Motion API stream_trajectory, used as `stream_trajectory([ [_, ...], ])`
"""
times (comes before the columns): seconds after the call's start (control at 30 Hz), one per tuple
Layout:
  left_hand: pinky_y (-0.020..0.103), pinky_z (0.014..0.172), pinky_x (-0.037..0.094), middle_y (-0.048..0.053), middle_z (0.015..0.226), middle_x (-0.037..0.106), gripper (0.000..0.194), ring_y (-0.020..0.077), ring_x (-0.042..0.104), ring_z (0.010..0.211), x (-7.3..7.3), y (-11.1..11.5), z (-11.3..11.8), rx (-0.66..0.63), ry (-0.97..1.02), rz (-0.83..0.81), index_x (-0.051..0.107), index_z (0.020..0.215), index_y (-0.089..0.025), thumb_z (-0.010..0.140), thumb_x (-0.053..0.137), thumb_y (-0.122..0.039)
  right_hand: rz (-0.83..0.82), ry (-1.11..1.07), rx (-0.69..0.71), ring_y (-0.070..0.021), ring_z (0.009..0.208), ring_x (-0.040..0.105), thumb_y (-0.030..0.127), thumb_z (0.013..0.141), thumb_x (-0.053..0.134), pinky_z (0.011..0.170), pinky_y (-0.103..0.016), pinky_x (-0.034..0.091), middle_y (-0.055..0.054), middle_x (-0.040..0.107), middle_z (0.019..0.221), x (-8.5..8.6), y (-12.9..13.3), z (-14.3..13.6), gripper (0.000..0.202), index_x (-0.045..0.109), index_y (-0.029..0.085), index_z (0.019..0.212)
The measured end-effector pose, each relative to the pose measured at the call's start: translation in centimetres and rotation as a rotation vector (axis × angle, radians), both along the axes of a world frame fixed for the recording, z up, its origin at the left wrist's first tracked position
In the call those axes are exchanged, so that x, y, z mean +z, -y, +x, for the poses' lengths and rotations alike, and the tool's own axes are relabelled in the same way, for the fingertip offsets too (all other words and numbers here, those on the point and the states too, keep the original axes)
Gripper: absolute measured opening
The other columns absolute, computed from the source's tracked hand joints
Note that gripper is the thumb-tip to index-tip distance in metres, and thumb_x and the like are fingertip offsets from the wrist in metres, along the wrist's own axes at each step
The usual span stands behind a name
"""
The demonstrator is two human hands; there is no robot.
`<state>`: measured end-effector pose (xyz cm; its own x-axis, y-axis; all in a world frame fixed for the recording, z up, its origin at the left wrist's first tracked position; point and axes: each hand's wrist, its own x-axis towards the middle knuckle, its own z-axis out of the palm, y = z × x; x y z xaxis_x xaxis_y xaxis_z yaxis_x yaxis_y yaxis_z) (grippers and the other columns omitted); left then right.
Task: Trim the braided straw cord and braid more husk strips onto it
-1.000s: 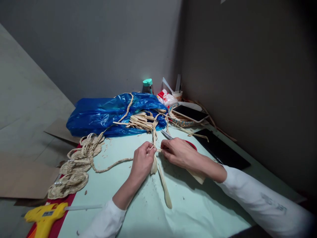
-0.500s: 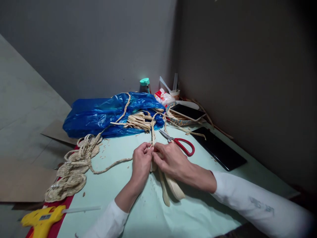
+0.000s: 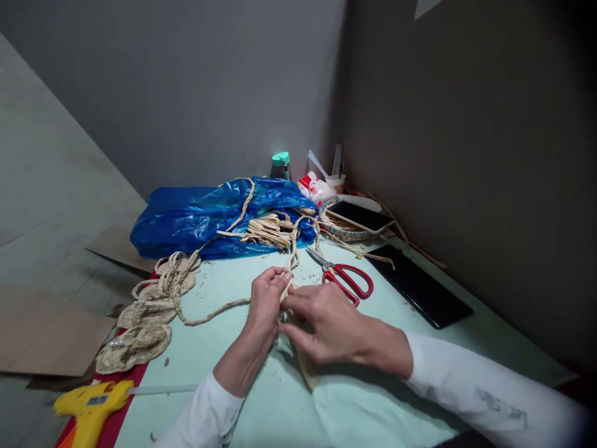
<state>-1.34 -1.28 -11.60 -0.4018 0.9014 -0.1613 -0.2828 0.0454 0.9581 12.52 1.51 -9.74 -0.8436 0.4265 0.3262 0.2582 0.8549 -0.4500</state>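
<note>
My left hand (image 3: 265,302) is closed, its thumb and fingers pinching a pale plant-fibre braid (image 3: 293,256) near the middle of the table. Close on its right, my right hand (image 3: 324,320) has its fingers curled at the loose fibre strips just under the pinch, thumb lower than the index finger. A wide strip end (image 3: 308,372) hangs out below that hand; the rest of the strips are hidden behind it. Red-handled scissors (image 3: 342,277) lie partly open just beyond my right hand. From my left hand, a finished length of braid (image 3: 217,313) runs leftward across the table.
Coiled braid loops (image 3: 140,336) lie on the left edge, above a yellow glue gun (image 3: 96,404). Behind is a blue plastic bag (image 3: 186,218) with fibre strips (image 3: 270,230). A phone (image 3: 361,216) rests on a woven basket (image 3: 345,233); a black tablet (image 3: 424,289) lies to the right.
My right hand has dropped slightly and its thumb and index finger are farther apart. The strips under it are now mostly hidden. The view has shifted a little, showing more of the scissors.
</note>
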Motion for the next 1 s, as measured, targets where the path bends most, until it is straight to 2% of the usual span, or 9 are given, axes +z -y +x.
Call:
stream_trajectory([
  [0.07, 0.018, 0.047, 0.034, -0.006, 0.051, 0.053, 0.026, 0.0075, 0.045, 0.044, 0.2, 0.0, 0.0, 0.004, -0.015, 0.029, 0.058, 0.074, -0.016, 0.064, 0.076, -0.032, -0.199, -0.184, -0.16, -0.0128, 0.06, 0.054, 0.031, 0.091, 0.047, 0.061, -0.026, 0.038, -0.001, 0.063, 0.068, 0.9, -1.3, 0.3, 0.023, 0.065, 0.017, 0.092],
  [0.13, 0.018, 0.047, 0.034, -0.006, 0.052, 0.051, 0.025, 0.0067, 0.044, 0.045, 0.2, 0.1, 0.2, 0.004, -0.052, 0.05, 0.059, 0.073, -0.016, 0.066, 0.076, -0.033, -0.356, -0.287, -0.308, -0.0143, 0.07, 0.057, 0.037, 0.091, 0.051, 0.069, -0.027, 0.041, -0.002, 0.065, 0.076, 1.2, -2.6, 0.2, 0.023, 0.063, 0.017, 0.095],
  [0.23, 0.018, 0.044, 0.034, -0.007, 0.051, 0.049, 0.023, 0.0068, 0.042, 0.042, 0.1, 0.2, 0.5, -0.028, -0.108, 0.069, 0.059, 0.075, -0.017, 0.07, 0.073, -0.035, -0.792, -0.256, -0.061, -0.0168, 0.081, 0.06, 0.044, 0.087, 0.056, 0.074, -0.028, 0.045, -0.004, 0.065, 0.088, 0.5, -3.6, -0.3, 0.03, 0.06, 0.016, 0.094],
  [0.27, 0.019, 0.043, 0.034, -0.008, 0.05, 0.048, 0.022, 0.0073, 0.042, 0.04, 0.1, 0.2, 0.6, -0.05, -0.115, 0.071, 0.059, 0.076, -0.018, 0.072, 0.071, -0.036, -0.944, -0.239, 0.016, -0.0164, 0.078, 0.06, 0.045, 0.088, 0.054, 0.071, -0.028, 0.046, -0.004, 0.064, 0.086, 0.2, -3.6, -0.5, 0.031, 0.058, 0.015, 0.095],
  [0.33, 0.019, 0.042, 0.033, -0.008, 0.048, 0.047, 0.022, 0.0081, 0.042, 0.038, -0.1, 0.3, 0.7, -0.085, -0.143, 0.076, 0.057, 0.076, -0.019, 0.075, 0.068, -0.038, -1.112, -0.212, 0.089, -0.0127, 0.064, 0.056, 0.047, 0.089, 0.053, 0.061, -0.026, 0.044, -0.001, 0.058, 0.076, -0.3, -3.6, -0.7, 0.033, 0.055, 0.015, 0.095],
  [0.5, 0.018, 0.048, 0.03, -0.007, 0.05, 0.046, 0.023, 0.0072, 0.04, 0.047, -0.2, 0.3, 0.3, -0.055, -0.296, 0.108, 0.058, 0.072, -0.017, 0.077, 0.068, -0.037, -1.083, -0.184, 0.108, -0.0068, 0.055, 0.037, 0.043, 0.087, 0.057, 0.049, -0.019, 0.032, 0.005, 0.044, 0.069, -0.9, -3.8, -0.4, 0.027, 0.053, 0.016, 0.088],
  [0.67, 0.017, 0.048, 0.031, -0.01, 0.049, 0.046, 0.026, 0.0085, 0.039, 0.045, 0.0, 0.5, 0.3, -0.054, -0.259, 0.104, 0.049, 0.089, -0.022, 0.079, 0.066, -0.038, -1.197, -0.266, 0.084, -0.0061, 0.049, 0.025, 0.046, 0.086, 0.057, 0.043, -0.02, 0.018, 0.008, 0.032, 0.061, -0.9, -3.5, -0.5, 0.03, 0.05, 0.017, 0.079],
  [0.83, 0.019, 0.05, 0.037, -0.008, 0.054, 0.056, 0.032, 0.0107, 0.048, 0.046, 0.0, 0.7, 0.4, -0.066, -0.178, 0.092, 0.042, 0.096, -0.025, 0.077, 0.066, -0.036, -1.018, -0.292, 0.002, -0.0067, 0.047, 0.026, 0.044, 0.088, 0.053, 0.046, -0.023, 0.019, 0.007, 0.034, 0.055, -0.7, -3.1, -0.6, 0.035, 0.055, 0.016, 0.068],
  [1.0, 0.021, 0.053, 0.04, -0.003, 0.064, 0.064, 0.029, 0.0132, 0.055, 0.052, 0.3, 0.9, 0.2, -0.128, -0.255, 0.114, 0.043, 0.104, -0.024, 0.084, 0.06, -0.036, -0.898, -0.314, -0.068, -0.0078, 0.048, 0.03, 0.04, 0.088, 0.052, 0.049, -0.024, 0.022, 0.006, 0.04, 0.052, -1.2, -4.0, -0.5, 0.034, 0.057, 0.016, 0.066],
])
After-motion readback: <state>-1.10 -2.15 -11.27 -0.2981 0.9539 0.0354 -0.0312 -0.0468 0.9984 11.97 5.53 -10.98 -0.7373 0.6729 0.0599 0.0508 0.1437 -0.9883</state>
